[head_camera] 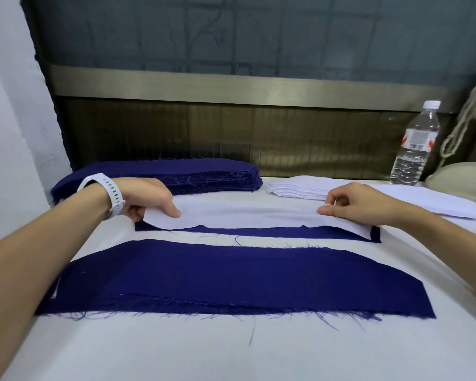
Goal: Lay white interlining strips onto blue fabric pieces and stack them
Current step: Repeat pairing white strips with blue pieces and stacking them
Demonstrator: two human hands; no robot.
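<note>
A white interlining strip (248,215) stretches between my hands over a blue fabric piece (259,232), whose near edge and right corner show below it. My left hand (149,199), with a white watch on the wrist, pinches the strip's left end. My right hand (355,204) pinches its right end. Nearer to me lies a stack of blue pieces (231,281) with frayed edges. A tall pile of blue fabric (176,171) sits at the back left, and a pile of white strips (300,188) at the back right.
The white table cover (231,350) runs to a metal and glass wall at the back. A plastic water bottle (415,144) stands at the back right beside a rope and a beige object. More white cloth (423,202) lies at the right.
</note>
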